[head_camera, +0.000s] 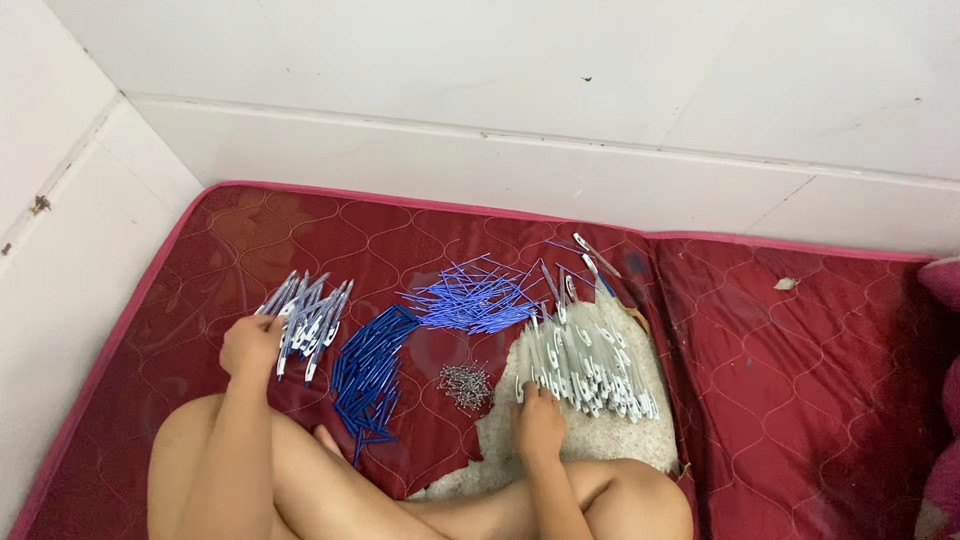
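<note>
Head view: the person sits cross-legged on a red quilted mattress (420, 230), and all positions below are given relative to the small heap of metal springs (466, 386) at its centre; the left hand (250, 345) lies well to the left of the springs, fingers curled at the lower end of a fan of assembled pens (308, 315), though a firm grip cannot be confirmed; the right hand (538, 422) lies just to the right of the springs, fingers bent down onto the near edge of a pile of white pen barrels (590, 365), and whether it has closed on a piece cannot be told; the step in hand appears to be pen assembly, one hand depositing at the finished fan while the other picks a fresh barrel; the next move would call for isolating a single barrel from the overlapping pile and bringing both hands together; counts: five groups of parts, namely one fan of assembled pens, one pile of dark blue tubes (372, 365) just left of the springs, one spread of thin blue refills (475, 295) above them, one spring heap, one barrel pile; individual pieces run to dozens per group and overlap too much to count exactly.
</note>
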